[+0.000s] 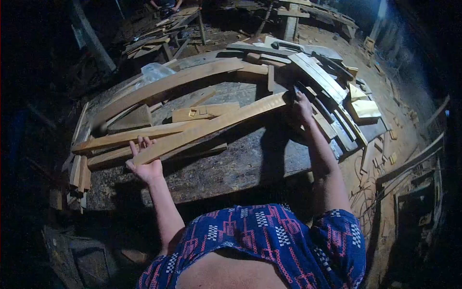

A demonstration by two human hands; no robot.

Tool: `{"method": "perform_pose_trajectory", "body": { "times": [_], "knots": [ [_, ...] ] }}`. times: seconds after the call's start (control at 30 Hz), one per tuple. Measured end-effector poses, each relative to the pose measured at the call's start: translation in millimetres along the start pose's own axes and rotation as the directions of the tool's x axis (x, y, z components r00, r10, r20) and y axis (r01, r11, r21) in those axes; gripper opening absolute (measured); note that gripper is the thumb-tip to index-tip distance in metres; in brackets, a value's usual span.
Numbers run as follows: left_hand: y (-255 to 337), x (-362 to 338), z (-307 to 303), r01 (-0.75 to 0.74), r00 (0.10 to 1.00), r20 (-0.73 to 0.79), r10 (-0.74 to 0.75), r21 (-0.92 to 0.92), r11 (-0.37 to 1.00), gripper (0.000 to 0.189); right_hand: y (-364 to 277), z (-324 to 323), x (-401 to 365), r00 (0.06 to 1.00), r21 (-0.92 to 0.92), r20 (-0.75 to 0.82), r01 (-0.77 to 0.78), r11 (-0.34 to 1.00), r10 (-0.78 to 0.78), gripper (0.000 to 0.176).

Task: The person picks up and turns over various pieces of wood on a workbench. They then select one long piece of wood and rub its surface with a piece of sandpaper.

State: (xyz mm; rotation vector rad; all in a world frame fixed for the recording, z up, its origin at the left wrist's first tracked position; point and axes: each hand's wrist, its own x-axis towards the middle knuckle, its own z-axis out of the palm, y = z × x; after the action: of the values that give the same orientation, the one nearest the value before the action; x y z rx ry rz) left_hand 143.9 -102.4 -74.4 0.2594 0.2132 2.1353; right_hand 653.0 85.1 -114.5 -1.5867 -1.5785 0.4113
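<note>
A long, pale wooden plank (216, 126) slants across the workbench in front of me, its right end farther away. My left hand (148, 166) holds the near left end, palm up beneath it, with some fingers spread behind the wood. At the far right end, my right hand (303, 110) is closed round the plank, its fingers partly lost in shadow. Behind the plank lie a short wooden block (204, 111) with a small cut recess and a long curved timber (168, 84). Another wooden length (137, 136) lies under and behind the left part.
Stacked wooden strips (320, 74) and a handsaw-like dark handle (288, 45) crowd the bench's right end. A clear plastic bag (156, 71) lies at the back left. Wood offcuts litter the floor on the right. A person's hands (166, 6) show at another bench.
</note>
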Motion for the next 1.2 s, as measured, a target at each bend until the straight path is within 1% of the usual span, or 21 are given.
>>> {"method": "perform_pose_trajectory", "body": {
  "times": [0.03,0.1,0.13,0.17,0.23,0.27,0.3,0.37,0.5,0.53,0.57,0.6,0.63,0.67,0.7,0.8,0.87,0.97,1.07,1.1,1.2],
  "knots": [
    [0.1,0.6,-0.4,0.014,1.0,0.008,-0.014,0.002,1.0,0.068,0.7,9.2,-4.0,0.972,-0.344,-0.127,0.144,0.928,-0.198,0.05],
    [-0.4,0.4,2.8,-0.041,0.998,-0.049,0.043,0.05,0.998,0.067,-54.7,20.2,-30.3,0.976,-0.204,-0.023,0.206,0.957,-0.215,0.051],
    [-2.5,0.3,2.4,-0.05,0.998,-0.034,0.051,0.044,0.998,0.07,-48.3,55.9,-41.8,0.918,-0.31,-0.054,0.359,0.881,-0.393,0.049],
    [-1.4,1.5,-1.6,-0.034,0.999,-0.026,0.035,0.046,0.998,0.07,-72.4,69.8,-53.5,0.925,-0.115,0.107,0.375,0.92,-0.364,0.047],
    [-0.5,5.7,-10.9,-0.056,0.998,0.025,0.054,0.066,0.996,0.072,-141.0,93.1,-107.1,0.824,-0.164,0.224,0.557,0.814,-0.52,0.045],
    [-1.8,3.4,-3.3,-0.076,0.993,-0.085,0.082,0.079,0.994,0.075,-164.9,94.1,-123.6,0.765,0.089,0.287,0.578,0.811,-0.577,0.047],
    [1.4,5.7,-14.3,-0.062,0.998,0.006,0.062,0.046,0.997,0.076,-176.0,98.4,-141.4,0.669,0.008,0.225,0.726,0.688,-0.708,0.046],
    [2.4,2.6,-13.0,-0.104,0.994,-0.028,0.108,0.107,0.989,0.077,-182.7,75.3,-134.8,0.663,0.062,0.243,0.717,0.694,-0.708,0.044],
    [-4.2,-2.4,13.2,-0.133,0.958,-0.222,0.181,0.215,0.967,0.076,-65.3,51.2,-30.8,0.826,0.006,0.158,0.546,0.838,-0.54,0.048],
    [-8.2,-2.9,19.2,-0.152,0.94,-0.264,0.219,0.252,0.956,0.072,-64.7,14.7,-23.0,0.98,0.198,0.088,0.158,0.967,-0.178,0.046],
    [-9.8,-1.9,19.4,-0.153,0.942,-0.255,0.219,0.255,0.955,0.072,6.0,11.4,21.0,0.958,0.135,0.025,0.28,0.951,-0.285,0.044],
    [-9.8,-2.5,17.8,-0.172,0.924,-0.285,0.254,0.282,0.944,0.07,23.9,-16.6,31.5,0.988,0.048,0.028,0.15,0.987,-0.152,0.04],
    [-11.0,-2.4,17.9,-0.19,0.905,-0.313,0.289,0.31,0.932,0.068,45.9,-22.1,40.1,0.98,-0.13,-0.166,0.088,0.988,-0.109,0.037],
    [-15.0,-6.5,25.0,-0.2,0.909,-0.302,0.287,0.288,0.937,0.063,87.8,-24.2,67.5,0.991,-0.226,-0.094,0.067,0.972,-0.091,0.036],
    [-15.0,-4.5,25.7,-0.201,0.909,-0.3,0.291,0.297,0.934,0.063,48.8,-50.8,59.7,0.974,-0.181,0.037,-0.215,0.96,0.225,0.034],
    [-11.5,-2.2,17.4,-0.198,0.918,-0.274,0.287,0.31,0.93,0.062,52.4,-37.9,61.1,0.979,-0.305,-0.032,-0.203,0.93,0.203,0.033],
    [-12.0,-0.9,12.7,-0.218,0.916,-0.249,0.314,0.35,0.911,0.061,72.4,-13.4,62.9,0.953,-0.461,-0.298,-0.091,0.883,-0.057,0.033],
    [-6.9,2.8,6.6,-0.198,0.92,-0.274,0.28,0.29,0.936,0.061,3.4,-31.0,30.0,0.989,-0.276,-0.067,-0.146,0.95,0.133,0.034],
    [-9.2,3.6,9.6,-0.215,0.915,-0.275,0.295,0.286,0.934,0.061,-10.0,33.2,-9.2,0.942,0.025,-0.006,0.336,0.942,-0.336,0.035],
    [-7.9,5.4,4.6,-0.206,0.917,-0.278,0.285,0.281,0.937,0.061,-57.3,32.9,-39.9,0.898,-0.121,0.11,0.437,0.891,-0.426,0.04],
    [-4.4,6.8,-6.8,-0.168,0.965,-0.162,0.208,0.228,0.959,0.061,-104.5,60.3,-97.2,0.788,-0.096,0.186,0.609,0.787,-0.587,0.051]
  ]
}}
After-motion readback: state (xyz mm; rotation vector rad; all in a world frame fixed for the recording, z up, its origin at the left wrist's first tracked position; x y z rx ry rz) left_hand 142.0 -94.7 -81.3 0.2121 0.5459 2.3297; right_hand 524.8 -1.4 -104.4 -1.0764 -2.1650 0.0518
